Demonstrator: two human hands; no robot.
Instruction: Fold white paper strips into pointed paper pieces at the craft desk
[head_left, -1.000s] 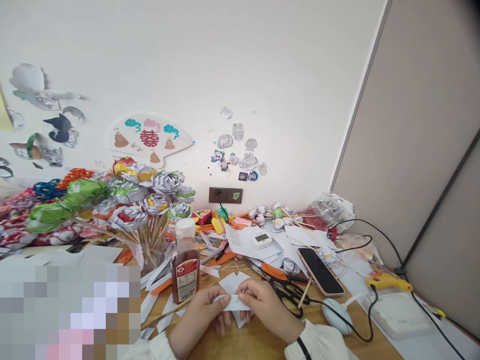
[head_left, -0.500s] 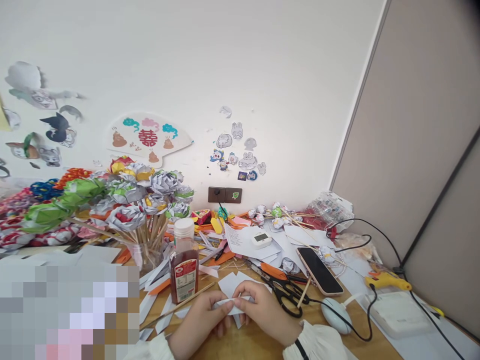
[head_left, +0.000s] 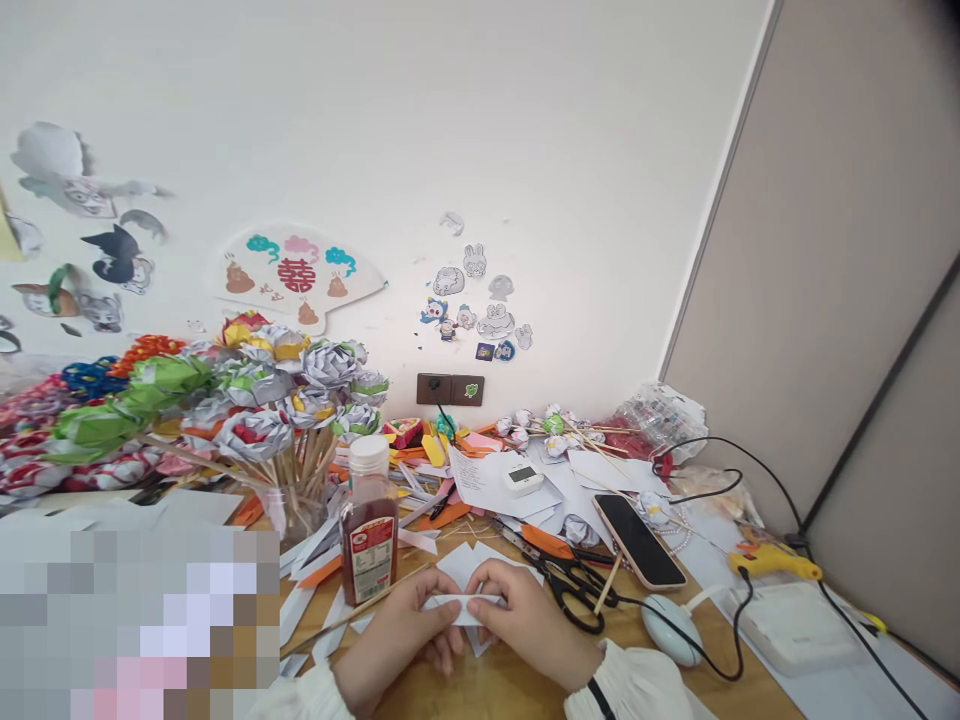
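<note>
Pinching folded white paper strip [head_left: 464, 613] btwn thumbs & fingers of L hand [head_left: 411, 622] & R hand [head_left: 529, 618], clamped close together near its middle, just above loose white paper [head_left: 459, 569] on wooden table [head_left: 525, 685]; prob. gripped so to keep fold straight. Bunched upright in clear cup [head_left: 279, 508], paper flowers [head_left: 253, 436], prob. to spare petals. Can read red "囍" on fan-shaped cutout [head_left: 297, 276]; can't read brand on bottle [head_left: 368, 530] or writing on sheet [head_left: 475, 485] by digital timer [head_left: 523, 481].
</note>
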